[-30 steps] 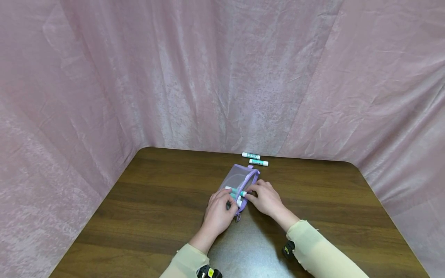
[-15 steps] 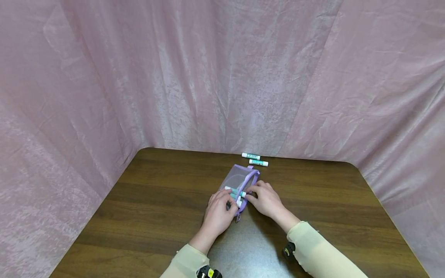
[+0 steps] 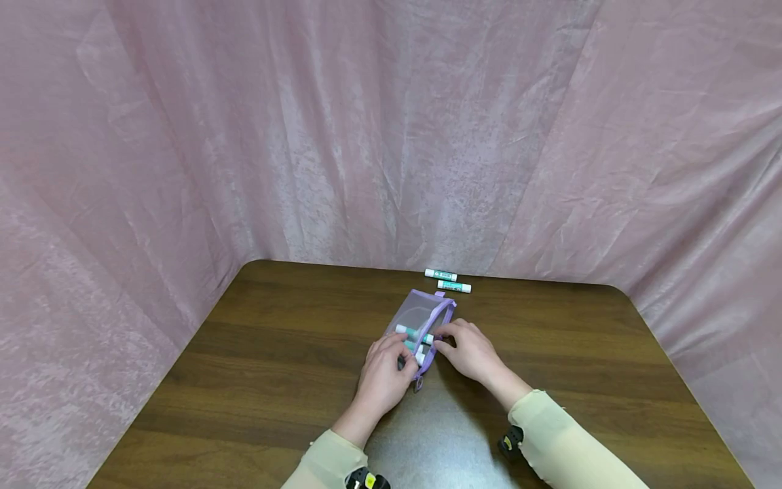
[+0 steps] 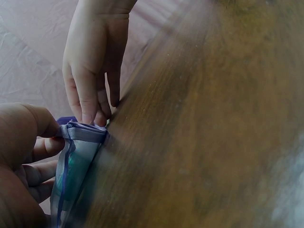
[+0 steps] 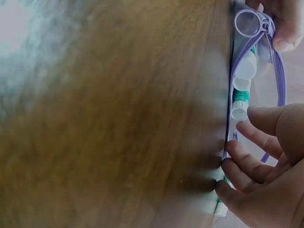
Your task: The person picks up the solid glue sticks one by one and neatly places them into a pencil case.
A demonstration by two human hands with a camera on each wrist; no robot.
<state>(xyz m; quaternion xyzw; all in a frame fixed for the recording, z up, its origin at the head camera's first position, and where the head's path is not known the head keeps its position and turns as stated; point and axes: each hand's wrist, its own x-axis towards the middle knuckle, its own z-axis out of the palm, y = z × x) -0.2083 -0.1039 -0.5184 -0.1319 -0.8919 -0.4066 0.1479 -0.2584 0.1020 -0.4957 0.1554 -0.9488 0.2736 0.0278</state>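
A purple-edged mesh zipper pouch (image 3: 408, 311) lies on the table, its zipper side gaping toward the right. My left hand (image 3: 385, 370) pinches the pouch near its ring-pull end, thumb on the purple edge. Inside are several glue sticks with white caps and teal labels; the uppermost glue stick (image 3: 411, 333) lies across the opening. In the right wrist view, the white end of a glue stick (image 5: 240, 111) faces out between the zipper edges. The thumb of my right hand (image 3: 469, 348) touches or nearly touches that end, its other fingers spread loosely by the pouch's lower edge.
Two more glue sticks lie beyond the pouch near the table's far edge, a farther glue stick (image 3: 441, 275) and a nearer glue stick (image 3: 455, 286). A pink curtain (image 3: 391, 136) hangs behind the wooden table (image 3: 275, 339).
The uppermost glue stick shifts slightly at the pouch opening. My right hand moves a little to the right, its fingertips easing off the stick's end. My left hand stays put.
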